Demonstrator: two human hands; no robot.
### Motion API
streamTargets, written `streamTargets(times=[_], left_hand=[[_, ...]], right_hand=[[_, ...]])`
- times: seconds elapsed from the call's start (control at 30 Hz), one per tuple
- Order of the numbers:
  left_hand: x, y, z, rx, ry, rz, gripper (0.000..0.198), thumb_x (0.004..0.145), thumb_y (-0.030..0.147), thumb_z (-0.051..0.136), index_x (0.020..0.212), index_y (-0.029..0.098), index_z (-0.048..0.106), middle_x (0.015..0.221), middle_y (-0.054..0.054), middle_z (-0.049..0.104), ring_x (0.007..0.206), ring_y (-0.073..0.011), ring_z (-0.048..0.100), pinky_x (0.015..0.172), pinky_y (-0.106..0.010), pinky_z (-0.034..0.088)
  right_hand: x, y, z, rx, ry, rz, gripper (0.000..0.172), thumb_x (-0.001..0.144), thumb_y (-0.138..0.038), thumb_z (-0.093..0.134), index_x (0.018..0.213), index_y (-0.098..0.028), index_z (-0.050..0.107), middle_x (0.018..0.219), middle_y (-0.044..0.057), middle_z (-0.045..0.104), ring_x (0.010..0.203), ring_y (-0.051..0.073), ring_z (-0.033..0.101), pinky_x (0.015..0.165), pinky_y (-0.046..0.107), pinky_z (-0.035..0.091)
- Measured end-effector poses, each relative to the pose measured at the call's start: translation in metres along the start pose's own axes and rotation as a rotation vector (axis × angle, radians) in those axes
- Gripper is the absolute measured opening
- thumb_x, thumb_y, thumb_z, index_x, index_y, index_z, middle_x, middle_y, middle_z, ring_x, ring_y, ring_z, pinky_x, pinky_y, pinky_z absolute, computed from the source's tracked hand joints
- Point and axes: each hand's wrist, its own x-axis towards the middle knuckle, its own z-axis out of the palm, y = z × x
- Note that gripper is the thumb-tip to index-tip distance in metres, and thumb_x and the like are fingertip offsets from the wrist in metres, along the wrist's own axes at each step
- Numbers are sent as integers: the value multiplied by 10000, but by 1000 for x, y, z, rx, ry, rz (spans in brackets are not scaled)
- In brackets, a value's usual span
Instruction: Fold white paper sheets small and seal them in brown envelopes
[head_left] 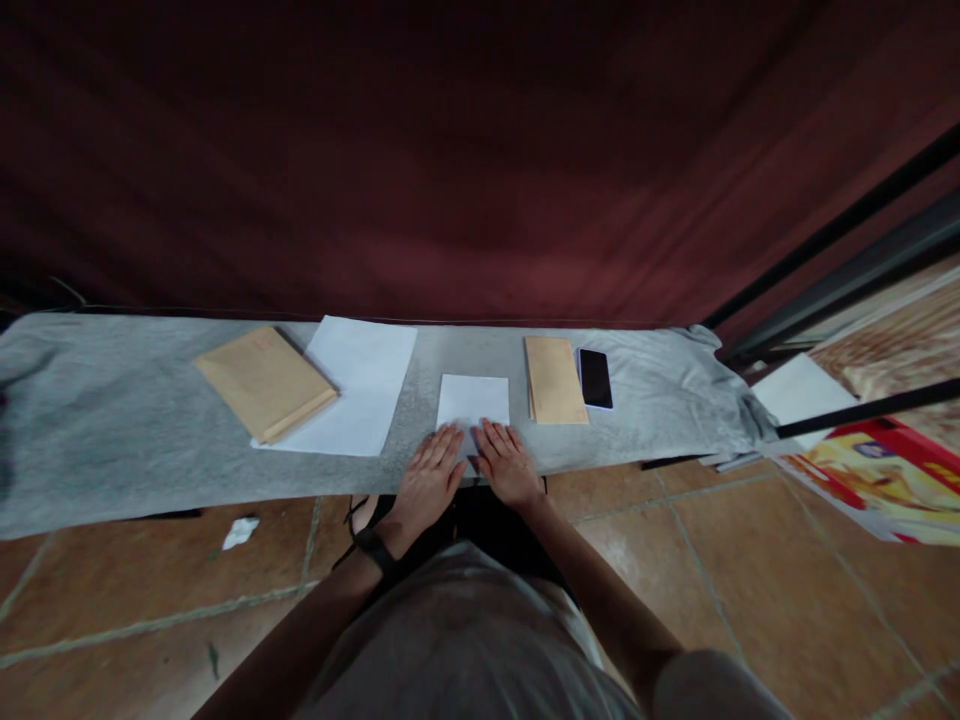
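A small white sheet of paper, perhaps folded, lies flat in front of me near the table's front edge. My left hand rests on its lower left part, fingers stretched out and thumb pointing inward. On the lower right part lies my right hand, also flat with its fingers extended. Both palms face down, and neither hand grips anything. Just right of the paper are brown envelopes, stacked. Larger white sheets lie to the left, partly under a pile of brown envelopes.
A grey cloth covers the long narrow table. Beside the right-hand envelopes lies a dark-screened phone. A dark red curtain hangs behind. At right stand dark metal bars and a colourful box. Crumpled white paper lies on the tiled floor.
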Motion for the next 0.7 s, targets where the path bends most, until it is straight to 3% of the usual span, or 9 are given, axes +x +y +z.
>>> streamTargets(times=[0.13, 0.27, 0.4, 0.53, 0.7], left_hand=[[5, -1, 11, 76, -33, -52, 624, 1018, 424, 356, 1545, 92, 368, 1598, -169, 387, 1512, -268, 315, 1239, -467, 267], [-3, -5, 14, 103, -18, -105, 643, 1019, 445, 346, 1542, 72, 357, 1589, -190, 394, 1504, -284, 331, 1242, -476, 250], [-2, -11, 6, 68, 19, -143, 590, 1029, 398, 309, 1512, 76, 413, 1545, -194, 462, 1482, -287, 375, 1242, -491, 250], [33, -7, 2, 9, 55, -119, 568, 1034, 345, 287, 1522, 75, 395, 1598, -159, 397, 1518, -245, 300, 1257, -445, 235], [92, -5, 17, -5, -43, -32, 570, 997, 223, 277, 1530, 49, 378, 1602, -167, 385, 1532, -261, 261, 1245, -472, 238]], right_hand=[[-10, 11, 3, -38, 20, 35, 568, 1030, -381, 478, 1558, -197, 372, 1622, 101, 350, 1498, 253, 345, 1234, 490, 276], [-23, 25, -5, -39, 44, 95, 574, 1038, -375, 440, 1562, -155, 362, 1599, 113, 396, 1481, 253, 378, 1230, 471, 295], [-25, 31, -17, -7, 75, 173, 512, 1049, -352, 386, 1502, -130, 471, 1541, 132, 486, 1443, 262, 438, 1225, 469, 313], [11, 24, -19, 66, 130, 224, 526, 1068, -383, 295, 1479, -127, 501, 1505, 125, 535, 1434, 223, 449, 1208, 436, 357], [76, 16, -1, 84, 87, 115, 530, 1081, -360, 233, 1508, -143, 461, 1561, 82, 472, 1466, 190, 403, 1226, 397, 322]])
